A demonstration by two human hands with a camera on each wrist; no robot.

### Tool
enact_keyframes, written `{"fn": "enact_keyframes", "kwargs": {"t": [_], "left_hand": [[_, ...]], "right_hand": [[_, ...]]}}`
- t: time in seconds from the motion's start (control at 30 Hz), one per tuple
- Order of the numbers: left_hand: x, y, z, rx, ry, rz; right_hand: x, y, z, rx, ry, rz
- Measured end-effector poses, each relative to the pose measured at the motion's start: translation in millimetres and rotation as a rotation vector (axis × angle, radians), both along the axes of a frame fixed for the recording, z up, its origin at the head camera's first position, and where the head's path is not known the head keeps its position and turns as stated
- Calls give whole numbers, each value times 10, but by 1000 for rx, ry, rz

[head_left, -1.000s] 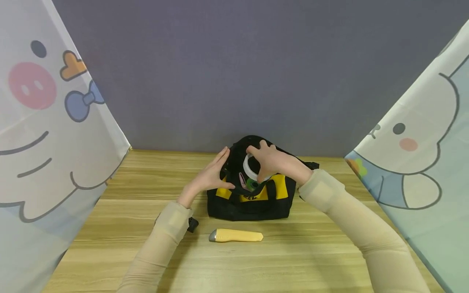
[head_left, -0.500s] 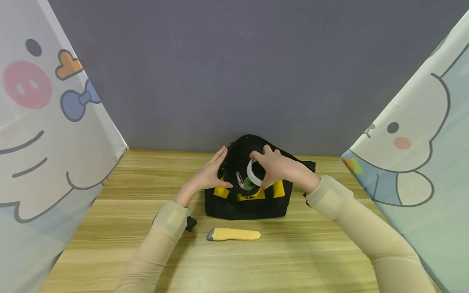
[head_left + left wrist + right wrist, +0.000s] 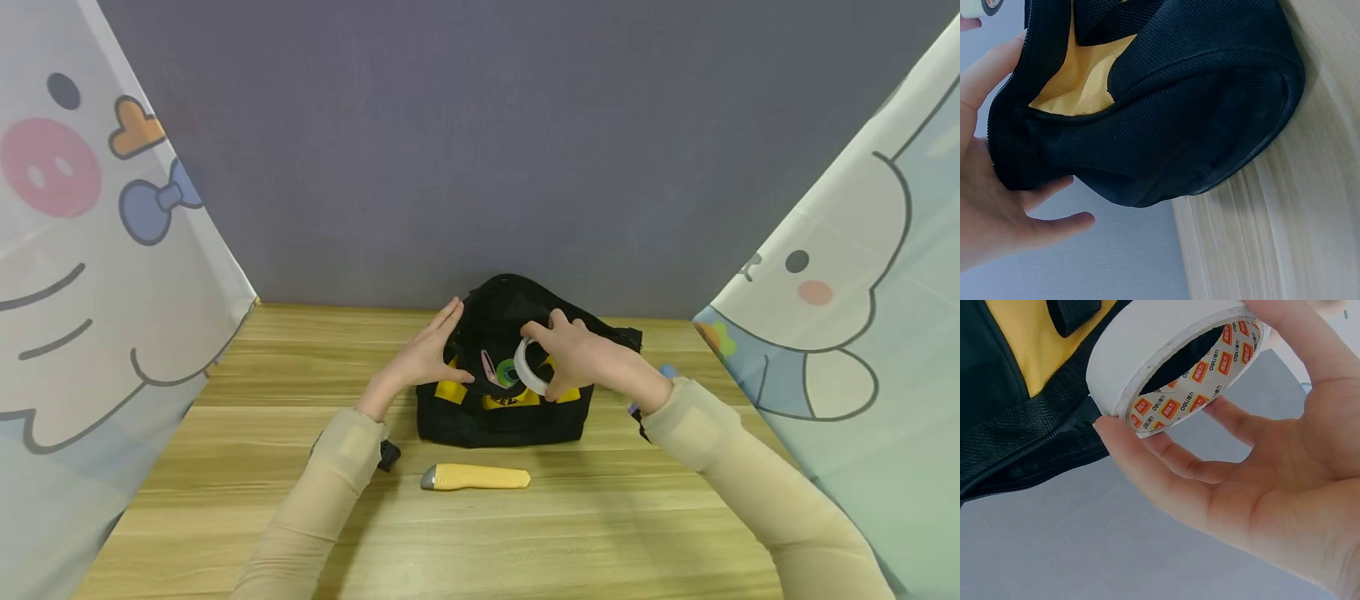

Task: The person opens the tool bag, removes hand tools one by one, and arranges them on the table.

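My right hand [image 3: 581,354] holds a wide white roll of tape [image 3: 1166,394] by its rim, over the right part of the bag's mouth. Its cardboard core bears red printed labels. The black and yellow tool bag [image 3: 498,429] stands unzipped on the table. My left hand [image 3: 420,354] rests at the left end of the bag's mouth, fingers straight and thumb spread. In the left wrist view the zippered rim partly covers its fingers. Inside the bag lie a green ring-shaped thing [image 3: 507,372] and a slim pink thing [image 3: 491,368], its kind unclear.
A yellow utility knife [image 3: 476,477] lies on the wooden table [image 3: 480,542] in front of the bag. By the left wrist is a small black buckle-like piece [image 3: 389,456]. A grey wall [image 3: 480,150] rises behind, with printed cloths at both sides.
My right hand has moved right and slightly toward me with the tape roll, showing more of the bag's inside. My left hand stays at the bag's mouth. The view shifts slightly.
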State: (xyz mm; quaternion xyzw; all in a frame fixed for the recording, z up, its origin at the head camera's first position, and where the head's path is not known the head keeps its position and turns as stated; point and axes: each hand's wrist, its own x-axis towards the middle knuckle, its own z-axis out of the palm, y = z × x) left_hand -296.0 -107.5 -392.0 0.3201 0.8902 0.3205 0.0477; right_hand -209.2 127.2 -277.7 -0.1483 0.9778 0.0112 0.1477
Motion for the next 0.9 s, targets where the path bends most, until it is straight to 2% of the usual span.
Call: {"fn": "enact_keyframes", "kwargs": {"t": [0.13, 0.37, 0.57, 0.9], "left_hand": [[-10, 6, -19, 4, -8, -7], [-31, 14, -26, 12, -6, -9], [-31, 8, -14, 18, -21, -9], [-57, 1, -28, 15, -7, -21]], "right_hand": [[67, 56, -46, -27, 10, 7], [178, 175, -122, -84, -7, -32], [268, 244, -179, -93, -13, -42], [445, 415, -295, -111, -36, -85]]}}
